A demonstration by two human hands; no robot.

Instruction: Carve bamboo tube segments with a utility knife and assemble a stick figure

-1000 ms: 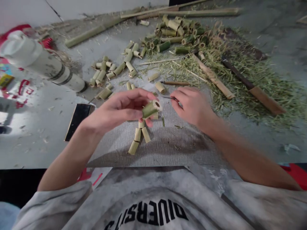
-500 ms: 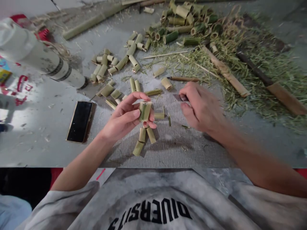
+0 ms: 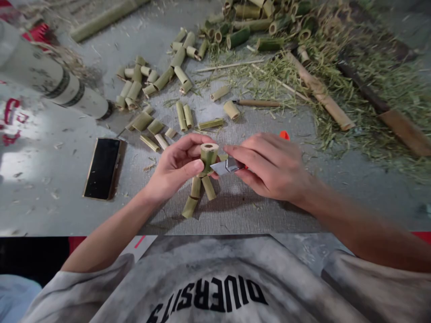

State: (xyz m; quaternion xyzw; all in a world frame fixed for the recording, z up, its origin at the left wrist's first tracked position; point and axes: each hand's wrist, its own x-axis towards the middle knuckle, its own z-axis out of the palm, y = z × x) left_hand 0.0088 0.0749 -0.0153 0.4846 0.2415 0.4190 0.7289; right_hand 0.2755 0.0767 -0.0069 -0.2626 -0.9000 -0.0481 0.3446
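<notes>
Half a second ago the right hand (image 3: 272,168) hung apart from the bamboo piece (image 3: 208,157), off at its 2 o'clock. Now it has closed in from 3 o'clock, and the tip of the knife blade (image 3: 226,166) meets the lower side of the piece. A second ago the piece lay tilted with its hollow end turned to the right. Now it stands upright, with the hollow end facing up. The left hand (image 3: 175,168) has stayed wrapped around it, thumb in front and fingers behind, over the grey mat (image 3: 256,211). The right hand is closed around the knife, forefinger laid along the blade's back, and an orange tip (image 3: 284,134) pokes out at the hand's 12 o'clock.

By count there are two hands, one knife and one held piece. Three cut pieces (image 3: 195,186) lie on the mat at 6 o'clock of the held one, fanned out and touching. At 12 o'clock lies one thin piece (image 3: 210,123), at 11 o'clock two side by side (image 3: 184,115), and at 1 o'clock one short stub (image 3: 231,110). Just past the stub lies one small wooden-handled tool (image 3: 257,103). One phone (image 3: 102,168) lies screen up at 9 o'clock of the left hand. One white cylinder (image 3: 50,83) lies at 10 o'clock. The green heap (image 3: 256,22) at 12 o'clock holds too many pieces to count.
</notes>
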